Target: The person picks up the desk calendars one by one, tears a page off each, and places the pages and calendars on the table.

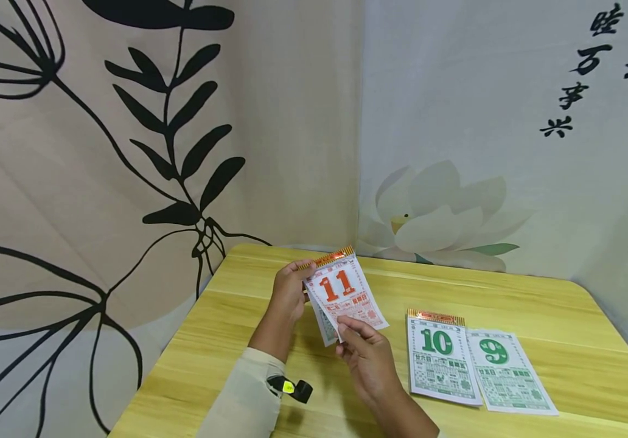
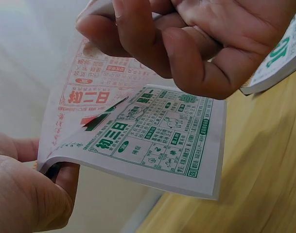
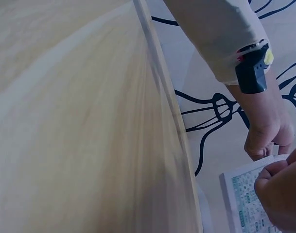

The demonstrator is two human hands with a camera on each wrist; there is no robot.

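Observation:
A tear-off calendar pad point(image 1: 341, 291) is held above the yellow wooden table point(image 1: 538, 304), its top sheet printed with a red 11. My left hand point(image 1: 295, 272) grips the pad at its upper left edge, near the gold binding. My right hand point(image 1: 348, 330) pinches the lower edge of the red top sheet. In the left wrist view that red sheet point(image 2: 84, 92) is lifted off a green-printed page point(image 2: 162, 136), the right hand point(image 2: 186, 43) is curled over them, and the left hand point(image 2: 26, 189) holds the pad's edge. The right wrist view catches only a corner of the pad point(image 3: 241, 204).
A second pad with a green 10 point(image 1: 441, 359) lies flat on the table to the right, and a loose sheet with a green 9 point(image 1: 508, 372) lies beside it. Printed fabric walls point(image 1: 128, 152) close in the table's left and back sides. A small black wrist camera point(image 1: 291, 387) sits on my left forearm.

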